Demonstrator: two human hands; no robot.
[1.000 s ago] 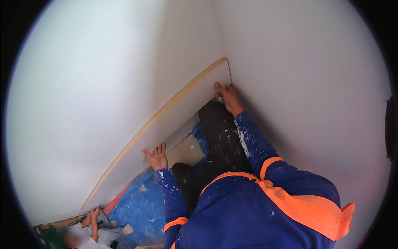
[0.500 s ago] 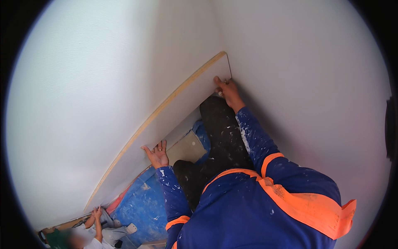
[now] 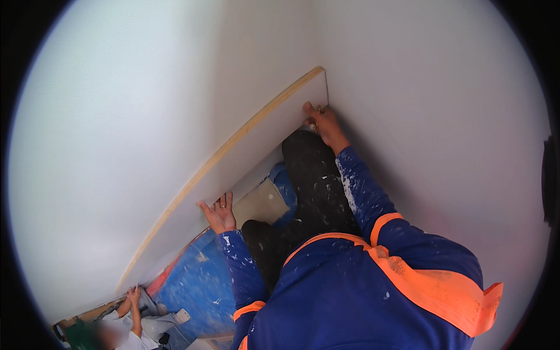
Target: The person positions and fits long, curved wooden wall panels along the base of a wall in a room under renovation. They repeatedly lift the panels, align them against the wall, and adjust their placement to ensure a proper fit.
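Observation:
A long white board (image 3: pixel 256 146) with a pale wooden edge (image 3: pixel 227 149) lies along the left wall, its far end close to the corner. Close to that end, my right hand (image 3: pixel 326 126) grips the board's lower edge, thumb up on its face and the other fingers curled. Around the board's middle, my left hand (image 3: pixel 220 217) presses at the lower edge with its palm turned up and its thumb and fingers spread. At the board's near-left end are a co-worker's hands (image 3: pixel 134 293); whether they touch it I cannot tell.
Plain walls (image 3: pixel 443 122) meet at a corner ahead. Below the board lies a blue sheet (image 3: pixel 204 280) with white smears, beside a beige panel (image 3: pixel 262 204). My dark-trousered legs (image 3: pixel 315 181) are close under the board. A co-worker (image 3: pixel 131 326) is at lower left.
The board and my right hand appear slightly higher and farther right at the corner end, partly from a small view shift. Both hands keep their places on the board.

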